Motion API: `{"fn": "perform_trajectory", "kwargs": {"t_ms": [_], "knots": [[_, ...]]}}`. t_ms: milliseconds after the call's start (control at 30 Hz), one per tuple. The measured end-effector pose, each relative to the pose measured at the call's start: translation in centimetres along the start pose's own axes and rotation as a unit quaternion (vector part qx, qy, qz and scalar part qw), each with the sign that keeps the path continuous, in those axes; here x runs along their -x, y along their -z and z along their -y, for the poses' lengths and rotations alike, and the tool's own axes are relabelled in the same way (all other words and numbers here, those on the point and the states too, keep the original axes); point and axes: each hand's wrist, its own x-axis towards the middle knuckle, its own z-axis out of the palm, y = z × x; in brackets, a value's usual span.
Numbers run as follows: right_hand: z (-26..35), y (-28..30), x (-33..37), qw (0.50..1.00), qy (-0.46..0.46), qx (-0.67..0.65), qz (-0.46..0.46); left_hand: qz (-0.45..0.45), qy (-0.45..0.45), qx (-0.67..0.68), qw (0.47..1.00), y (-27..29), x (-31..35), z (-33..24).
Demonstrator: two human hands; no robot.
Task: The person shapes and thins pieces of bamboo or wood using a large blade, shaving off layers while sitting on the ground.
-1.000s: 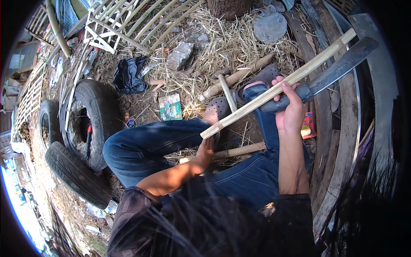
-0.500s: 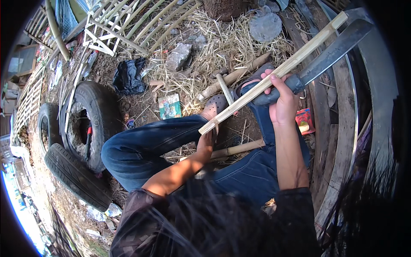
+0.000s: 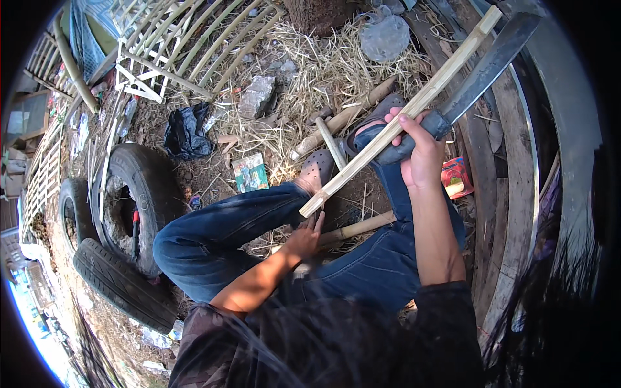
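My right hand (image 3: 422, 145) is closed round the dark handle of a machete (image 3: 495, 68), whose broad blade points up and to the right. Pinched along with it by the thumb and fingers is a long, pale, squared wooden stick (image 3: 446, 74), which slants down to the left over my feet. Just below the stick's lower end is my left hand (image 3: 305, 240), fingers stretched out and holding nothing that I can see. Part of that hand is in shade.
A bamboo pole (image 3: 359, 227) lies between my legs, and a log (image 3: 346, 119) lies beyond my clogs. Old tyres (image 3: 145, 187) stand on the left. Long planks (image 3: 514, 174) run along the right. A stone (image 3: 257, 97) and a black plastic bag (image 3: 187, 132) lie ahead.
My left hand has drawn back from the stick's lower end, down toward my lap. My right hand keeps the machete and stick at nearly the same slant. The view has shifted slightly.
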Motion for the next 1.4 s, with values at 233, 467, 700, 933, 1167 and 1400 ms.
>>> {"fn": "perform_trajectory", "kwargs": {"t_ms": [233, 467, 700, 933, 1167, 1400], "knots": [[1.4, 0.6, -0.8, 0.999, 0.007, -0.03, -0.041, -0.033, -0.036, 0.197, 0.979, 0.7, -0.6, 2.1], [3.2, 0.9, -1.4, 0.995, 0.041, -0.05, -0.075, 0.181, 0.044, 0.145, 0.972, 2.0, -3.2, 3.2], [5.8, 2.1, -1.4, 0.987, 0.077, -0.054, -0.127, 0.136, -0.015, 0.176, 0.975, 16.8, -7.8, -1.6], [7.0, -1.3, -0.8, 0.99, 0.067, -0.081, -0.092, -0.106, -0.071, 0.293, 0.948, 14.2, -24.4, 3.4], [5.8, -0.3, -1.9, 0.99, 0.063, -0.058, -0.114, -0.059, 0.018, 0.137, 0.989, 11.0, -31.2, -1.5], [6.6, 0.4, -2.5, 0.986, 0.036, -0.079, -0.143, -0.062, 0.067, 0.18, 0.979, 8.2, -32.3, 0.6]]}}
